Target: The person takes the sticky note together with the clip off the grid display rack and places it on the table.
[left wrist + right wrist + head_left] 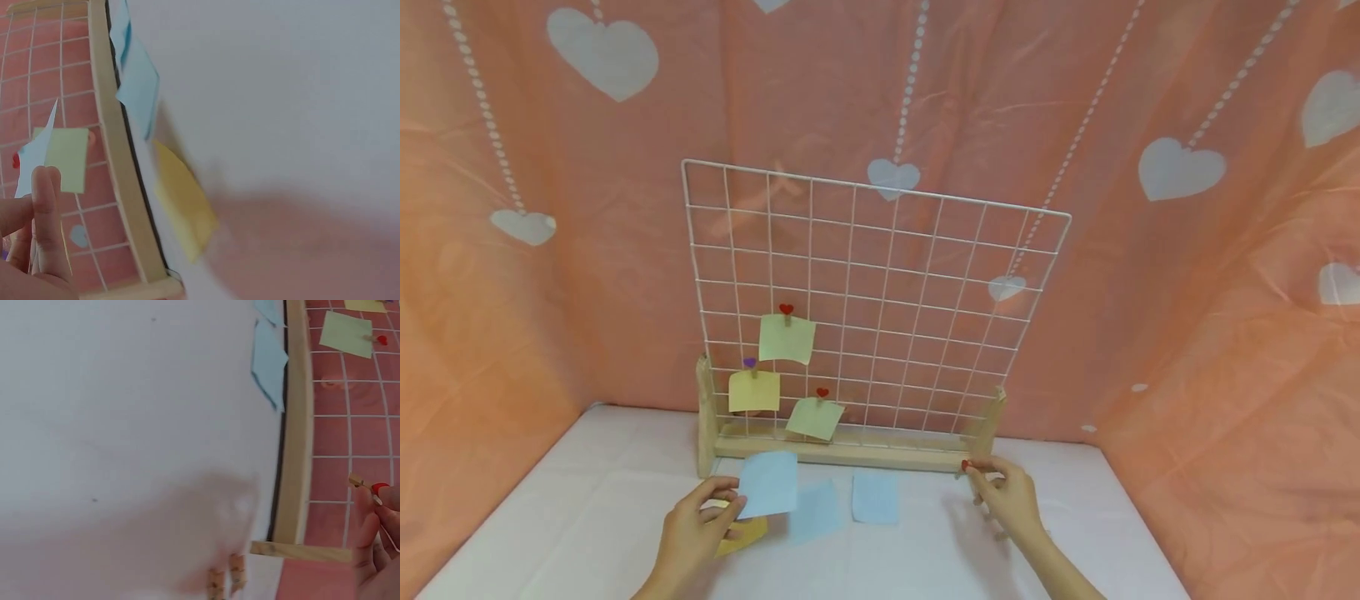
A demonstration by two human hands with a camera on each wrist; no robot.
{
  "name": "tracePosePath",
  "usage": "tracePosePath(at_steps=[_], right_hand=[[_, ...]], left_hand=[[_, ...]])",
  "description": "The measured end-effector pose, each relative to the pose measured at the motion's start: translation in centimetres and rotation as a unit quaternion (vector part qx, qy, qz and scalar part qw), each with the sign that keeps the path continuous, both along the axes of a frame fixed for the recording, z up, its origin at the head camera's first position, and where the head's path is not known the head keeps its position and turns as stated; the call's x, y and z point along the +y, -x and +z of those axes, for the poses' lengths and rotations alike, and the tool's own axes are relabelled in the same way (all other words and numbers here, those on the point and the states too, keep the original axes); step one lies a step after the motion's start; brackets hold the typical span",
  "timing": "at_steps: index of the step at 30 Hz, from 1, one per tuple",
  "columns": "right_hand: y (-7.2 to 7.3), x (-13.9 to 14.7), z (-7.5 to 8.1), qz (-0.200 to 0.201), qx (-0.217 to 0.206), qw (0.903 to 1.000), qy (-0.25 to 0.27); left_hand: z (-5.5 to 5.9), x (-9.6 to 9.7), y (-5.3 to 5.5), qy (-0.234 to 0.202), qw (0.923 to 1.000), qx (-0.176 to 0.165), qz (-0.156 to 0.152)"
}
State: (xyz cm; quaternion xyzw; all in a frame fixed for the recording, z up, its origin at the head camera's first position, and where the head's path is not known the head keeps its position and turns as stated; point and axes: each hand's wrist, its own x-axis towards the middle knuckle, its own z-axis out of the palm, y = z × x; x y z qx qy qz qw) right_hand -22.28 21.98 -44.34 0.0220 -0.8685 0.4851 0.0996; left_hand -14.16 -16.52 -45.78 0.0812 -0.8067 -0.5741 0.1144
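Between thumb and fingers, my left hand point(695, 522) pinches a blue sticky note point(769, 484) by its left edge, raised in front of the rack's wooden base. My right hand point(1009, 497) holds a small wooden clothespin point(357, 480) with a red heart point(966, 465) on it, near the base's right end. Ahead stands a white wire grid point(887, 292) in a wooden stand point(850, 455). Clipped to its lower left are a green note point(787, 340), a yellow note point(755, 392) and a lower green note point(816, 419), each under a heart clothespin.
On the white table point(602, 500) lie two more blue notes, one point(815, 511) near the middle and one point(876, 498) to its right. A darker yellow note point(743, 535) lies partly behind my left hand. Wooden clothespins point(237, 570) lie below my right hand. Pink cloth point(880, 100) surrounds the table.
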Motion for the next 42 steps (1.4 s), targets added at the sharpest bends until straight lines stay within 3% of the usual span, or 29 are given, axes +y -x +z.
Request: tracePosePath(at_steps=[12, 19, 25, 27, 29, 33, 40, 42], right_hand=[[-0.5, 0.9, -2.6, -0.026, -0.020, 0.9993, -0.015], [-0.7, 1.2, -3.6, -0.014, -0.050, 0.9986, -0.010], [-1.0, 1.2, -4.0, -0.023, -0.051, 0.9984, -0.008], [-1.2, 1.3, -4.1, -0.025, -0.056, 0.9981, -0.002], [-1.4, 1.5, -4.2, -0.029, -0.060, 0.9978, -0.001], [-1.5, 1.8, -4.6, -0.037, -0.070, 0.9968, 0.013], [-1.3, 1.5, -5.1, -0.033, -0.078, 0.9962, 0.020], [-1.2, 1.5, -5.2, -0.031, -0.082, 0.9961, 0.013]], left_hand=[[-1.4, -2.2, -0.9, 0.024, 0.9964, -0.081, 0.014], [-2.1, -2.5, -1.6, 0.036, 0.9943, -0.100, -0.007], [-3.0, -2.6, -1.9, 0.032, 0.9918, -0.122, -0.020], [-3.5, -2.7, -2.0, 0.021, 0.9910, -0.125, -0.044], [-4.0, -2.8, -2.0, 0.010, 0.9881, -0.123, -0.092], [-4.9, -3.0, -2.0, -0.038, 0.9741, -0.130, -0.181], [-5.3, -3.7, -2.0, 0.018, 0.9660, -0.138, -0.218], [-5.3, -3.9, -2.0, 0.016, 0.9612, -0.145, -0.234]])
